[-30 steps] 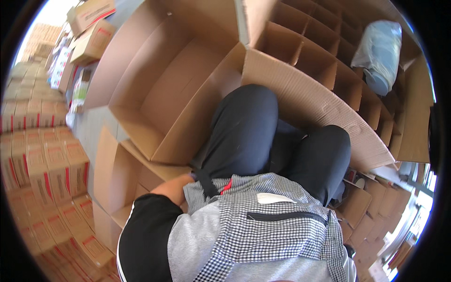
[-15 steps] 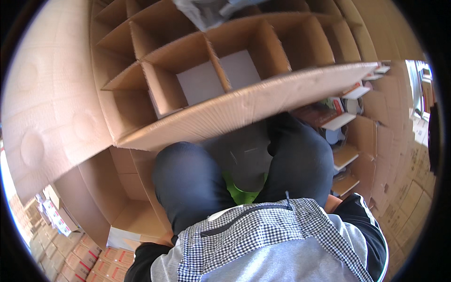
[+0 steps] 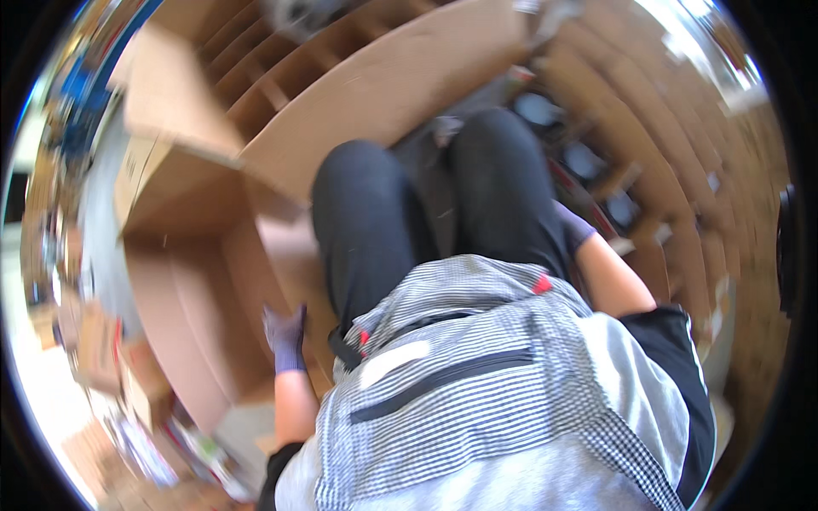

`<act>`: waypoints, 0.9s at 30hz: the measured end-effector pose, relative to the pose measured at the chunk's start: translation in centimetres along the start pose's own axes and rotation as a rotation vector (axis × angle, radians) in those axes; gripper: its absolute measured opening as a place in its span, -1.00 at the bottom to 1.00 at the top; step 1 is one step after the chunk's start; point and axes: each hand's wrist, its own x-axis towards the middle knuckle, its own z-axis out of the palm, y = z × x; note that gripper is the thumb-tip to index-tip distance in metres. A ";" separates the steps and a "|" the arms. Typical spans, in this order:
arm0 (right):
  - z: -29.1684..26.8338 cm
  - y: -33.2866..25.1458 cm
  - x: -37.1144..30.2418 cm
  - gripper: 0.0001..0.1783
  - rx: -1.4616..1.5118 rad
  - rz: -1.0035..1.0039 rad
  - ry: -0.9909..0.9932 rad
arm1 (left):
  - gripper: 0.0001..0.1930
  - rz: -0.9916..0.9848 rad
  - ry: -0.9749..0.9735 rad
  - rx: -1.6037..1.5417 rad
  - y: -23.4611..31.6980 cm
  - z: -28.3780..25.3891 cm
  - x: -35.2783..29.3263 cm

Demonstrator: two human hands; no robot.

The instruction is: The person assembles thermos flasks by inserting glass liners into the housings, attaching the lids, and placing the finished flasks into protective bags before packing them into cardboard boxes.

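Note:
My left hand point(image 3: 285, 334), in a purple-grey knitted glove, hovers over the open cardboard box point(image 3: 183, 294) at my left. Its thumb and fingers are apart, and nothing shows in them. Gloved the same way, my right hand point(image 3: 574, 226) is low beside my right knee, near a divided carton point(image 3: 613, 94). My leg hides most of its fingers, so I cannot tell what they do. Pale round items point(image 3: 584, 160), blurred, sit among that carton's cardboard dividers. Ahead of my knees stands a large carton point(image 3: 388, 94) with a grid of brown dividers point(image 3: 273, 92).
A raised flap point(image 3: 175, 94) stands between the left box and the carton ahead. Blurred grey plastic point(image 3: 302, 15) lies over the far dividers. Stacked cartons point(image 3: 98, 345) stand at the far left. Brown cartons point(image 3: 754, 196) line the far right.
The view has swung left and widened, showing more of the left box. Both gloved hands have come into sight, one on each side of my legs.

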 end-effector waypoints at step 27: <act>-3.7 9.2 -35.3 0.07 0.009 0.680 0.973 | -0.63 0.681 -0.573 -0.350 35.9 -10.3 8.5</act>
